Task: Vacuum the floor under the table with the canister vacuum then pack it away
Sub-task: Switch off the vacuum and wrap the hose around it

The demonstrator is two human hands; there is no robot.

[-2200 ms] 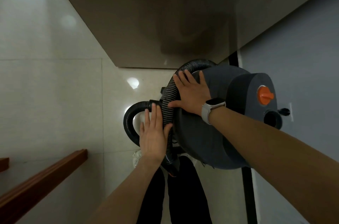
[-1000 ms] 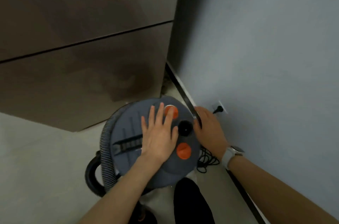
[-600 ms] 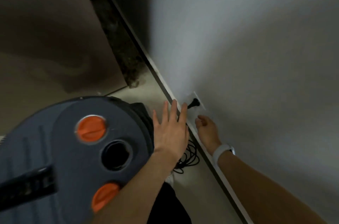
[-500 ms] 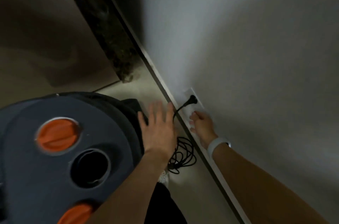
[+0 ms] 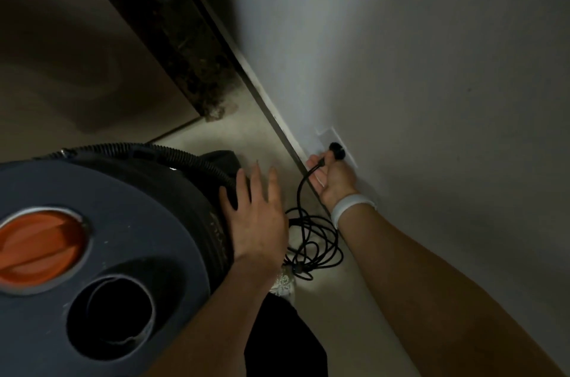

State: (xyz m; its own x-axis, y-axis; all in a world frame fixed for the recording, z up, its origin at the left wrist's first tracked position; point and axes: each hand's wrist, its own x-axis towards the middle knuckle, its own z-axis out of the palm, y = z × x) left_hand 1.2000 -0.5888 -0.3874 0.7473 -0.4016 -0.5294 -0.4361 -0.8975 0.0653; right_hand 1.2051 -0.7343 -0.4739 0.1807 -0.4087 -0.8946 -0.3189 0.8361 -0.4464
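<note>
The grey canister vacuum [image 5: 129, 240] fills the lower left, with an orange knob [image 5: 40, 248] and a round black opening [image 5: 111, 315] on its top. Its ribbed black hose [image 5: 185, 159] curls round the far side. My left hand [image 5: 257, 219] lies flat with straight fingers against the canister's right side. My right hand [image 5: 331, 180], a white watch on its wrist, pinches the black plug [image 5: 336, 150] at the white wall socket [image 5: 331, 137]. The black power cord [image 5: 311, 240] lies in loose coils on the floor between my hands.
A grey wall [image 5: 431, 68] with a dark skirting strip [image 5: 262, 105] runs along the right. A brown cabinet [image 5: 77, 52] stands at the upper left, with a dark gap [image 5: 172, 37] between it and the wall. My dark trouser leg [image 5: 283, 339] shows at the bottom.
My right hand went from beside the vacuum to the wall socket and took hold of the plug. My left hand slid off the vacuum's top onto its right side. The view swung right.
</note>
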